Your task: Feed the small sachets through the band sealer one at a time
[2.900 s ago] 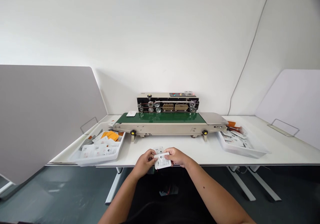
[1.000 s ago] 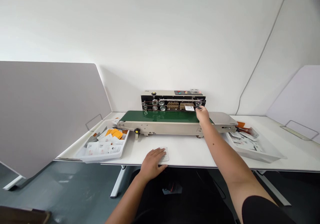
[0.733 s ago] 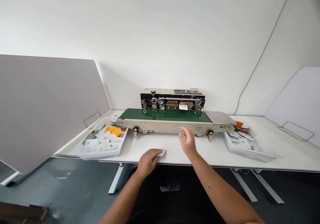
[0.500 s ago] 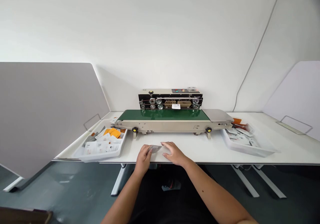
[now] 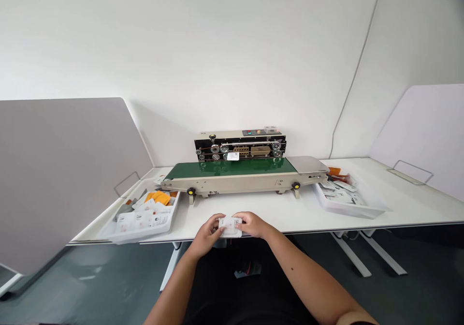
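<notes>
A small white printed packet (image 5: pixel 230 228) is held flat near the table's front edge, between both hands. My left hand (image 5: pixel 209 233) pinches its left side, thumb on top. On its right edge, my right hand (image 5: pixel 251 224) grips it the same way. Behind the hands stands a band sealing machine (image 5: pixel 239 143) with a green conveyor belt (image 5: pixel 232 168). Another white packet (image 5: pixel 233 156) sits upright in the machine's sealing track, above the belt.
To the left, a white plastic bin (image 5: pixel 170 221) holds several white and orange packets. At the right end of the conveyor another bin (image 5: pixel 369 211) contains more packets. Grey divider panels (image 5: pixel 65 170) flank the table (image 5: pixel 416 197).
My right hand has closed on the packet, which now lies flat with its printed face up. The packet in the machine has moved left along the track. The view has shifted slightly.
</notes>
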A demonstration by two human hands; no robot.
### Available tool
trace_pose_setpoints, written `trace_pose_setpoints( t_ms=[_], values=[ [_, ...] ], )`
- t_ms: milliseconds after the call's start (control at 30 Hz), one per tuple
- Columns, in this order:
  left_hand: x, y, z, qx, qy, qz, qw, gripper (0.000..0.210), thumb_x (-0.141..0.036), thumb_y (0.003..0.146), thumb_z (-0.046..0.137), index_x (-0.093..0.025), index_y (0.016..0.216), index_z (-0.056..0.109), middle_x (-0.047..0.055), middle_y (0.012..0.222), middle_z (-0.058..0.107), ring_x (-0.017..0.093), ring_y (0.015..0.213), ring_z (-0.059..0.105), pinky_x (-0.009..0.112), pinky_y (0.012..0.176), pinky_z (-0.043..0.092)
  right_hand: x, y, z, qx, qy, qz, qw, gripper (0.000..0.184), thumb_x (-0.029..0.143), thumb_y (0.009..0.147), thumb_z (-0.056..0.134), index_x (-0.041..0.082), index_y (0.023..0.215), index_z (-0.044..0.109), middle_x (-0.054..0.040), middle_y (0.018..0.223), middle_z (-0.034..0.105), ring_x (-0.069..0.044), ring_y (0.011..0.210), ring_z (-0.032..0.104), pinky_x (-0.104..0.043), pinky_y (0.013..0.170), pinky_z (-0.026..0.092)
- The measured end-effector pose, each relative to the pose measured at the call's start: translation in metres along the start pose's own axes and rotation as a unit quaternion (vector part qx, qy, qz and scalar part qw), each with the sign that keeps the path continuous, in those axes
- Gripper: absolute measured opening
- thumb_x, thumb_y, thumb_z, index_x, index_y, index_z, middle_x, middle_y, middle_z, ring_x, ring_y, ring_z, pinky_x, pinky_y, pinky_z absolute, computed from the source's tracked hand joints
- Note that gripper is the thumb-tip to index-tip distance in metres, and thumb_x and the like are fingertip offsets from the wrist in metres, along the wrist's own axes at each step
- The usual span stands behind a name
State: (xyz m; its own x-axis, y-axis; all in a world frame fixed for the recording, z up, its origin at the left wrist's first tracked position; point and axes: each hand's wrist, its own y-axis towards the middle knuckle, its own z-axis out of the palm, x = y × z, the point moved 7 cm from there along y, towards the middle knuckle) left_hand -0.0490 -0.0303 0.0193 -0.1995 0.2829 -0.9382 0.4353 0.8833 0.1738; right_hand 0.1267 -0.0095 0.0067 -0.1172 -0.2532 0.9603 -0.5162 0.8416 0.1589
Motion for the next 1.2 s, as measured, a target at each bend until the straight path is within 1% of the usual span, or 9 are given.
trace_pose_setpoints(
  t_ms=[100,200,433,600,733,867,967,1100,1200],
  values=[
    [0.002,0.000,-0.001,0.004,-0.037,-0.016,0.999,0.036,-0.048,0.093,0.059,-0.019,0.114,0.053,-0.001,0.076,0.061,0.015,0.070,0.058,0.025,0.066,0.046,-0.007,0.000,0.000,0.005,0.070,0.024,0.997,0.038,0.043,0.084,0.068,0.020,0.114,0.069,-0.0060,0.097,0.071,-0.020,0.085,0.066,-0.031,0.076,0.050],
    [0.006,0.001,0.000,0.000,-0.078,-0.027,0.997,0.033,-0.048,0.091,0.063,-0.020,0.105,0.052,-0.002,0.074,0.061,0.014,0.070,0.059,0.025,0.069,0.048,-0.014,0.001,-0.003,-0.012,0.102,0.033,0.994,0.042,0.047,0.082,0.071,0.019,0.112,0.068,-0.0036,0.085,0.068,-0.016,0.073,0.062,-0.027,0.068,0.046],
    [0.013,0.003,-0.002,-0.018,-0.088,-0.039,0.995,0.037,-0.050,0.088,0.065,-0.019,0.106,0.053,-0.002,0.073,0.061,0.015,0.071,0.062,0.027,0.071,0.049,-0.016,0.001,-0.012,-0.074,0.110,0.010,0.991,0.037,0.047,0.080,0.073,0.020,0.103,0.063,0.0064,0.063,0.049,-0.011,0.058,0.049,-0.023,0.060,0.037],
    [0.008,0.005,-0.002,-0.005,-0.011,-0.050,0.999,0.046,-0.049,0.087,0.064,-0.017,0.120,0.060,0.001,0.077,0.066,0.018,0.075,0.063,0.027,0.072,0.047,-0.012,0.000,-0.015,-0.100,0.107,-0.001,0.989,0.036,0.049,0.079,0.073,0.021,0.098,0.061,0.0065,0.062,0.047,-0.012,0.058,0.045,-0.024,0.059,0.036],
    [0.008,0.005,0.002,0.019,0.006,-0.050,0.999,0.036,-0.051,0.088,0.062,-0.016,0.097,0.063,0.002,0.079,0.068,0.017,0.072,0.061,0.026,0.067,0.043,-0.010,-0.002,-0.019,-0.131,0.123,-0.003,0.984,0.041,0.058,0.080,0.070,0.022,0.098,0.061,0.0033,0.067,0.053,-0.015,0.061,0.050,-0.027,0.062,0.040],
    [0.012,0.006,-0.005,-0.023,-0.023,-0.037,0.999,0.035,-0.053,0.089,0.059,-0.019,0.093,0.053,-0.003,0.071,0.059,0.013,0.062,0.052,0.022,0.061,0.037,-0.005,-0.005,-0.027,-0.170,0.153,-0.025,0.973,0.051,0.068,0.090,0.052,0.021,0.104,0.064,-0.0014,0.071,0.060,-0.017,0.065,0.053,-0.030,0.066,0.042],
    [0.016,0.007,-0.010,-0.049,-0.026,-0.039,0.998,0.038,-0.057,0.090,0.055,-0.020,0.094,0.050,-0.006,0.065,0.050,0.012,0.058,0.046,0.021,0.058,0.034,0.001,-0.004,-0.022,-0.128,0.143,-0.036,0.981,0.058,0.070,0.092,0.044,0.019,0.109,0.066,-0.0059,0.081,0.067,-0.018,0.070,0.058,-0.030,0.069,0.043],
    [0.011,0.006,-0.008,-0.040,0.007,-0.031,0.999,0.034,-0.054,0.091,0.053,-0.021,0.094,0.047,-0.008,0.062,0.046,0.012,0.055,0.043,0.021,0.055,0.033,0.004,-0.002,-0.003,-0.031,0.071,-0.042,0.996,0.052,0.065,0.086,0.062,0.017,0.107,0.069,-0.0068,0.093,0.070,-0.021,0.084,0.063,-0.032,0.079,0.047],
    [0.004,0.003,-0.003,-0.024,0.079,-0.024,0.996,0.028,-0.050,0.090,0.054,-0.022,0.091,0.049,-0.006,0.065,0.050,0.013,0.058,0.046,0.022,0.058,0.036,-0.004,0.001,-0.001,-0.051,0.024,-0.016,0.998,0.044,0.058,0.082,0.069,0.018,0.101,0.070,-0.0045,0.094,0.070,-0.022,0.087,0.064,-0.032,0.081,0.048]
  ],
)
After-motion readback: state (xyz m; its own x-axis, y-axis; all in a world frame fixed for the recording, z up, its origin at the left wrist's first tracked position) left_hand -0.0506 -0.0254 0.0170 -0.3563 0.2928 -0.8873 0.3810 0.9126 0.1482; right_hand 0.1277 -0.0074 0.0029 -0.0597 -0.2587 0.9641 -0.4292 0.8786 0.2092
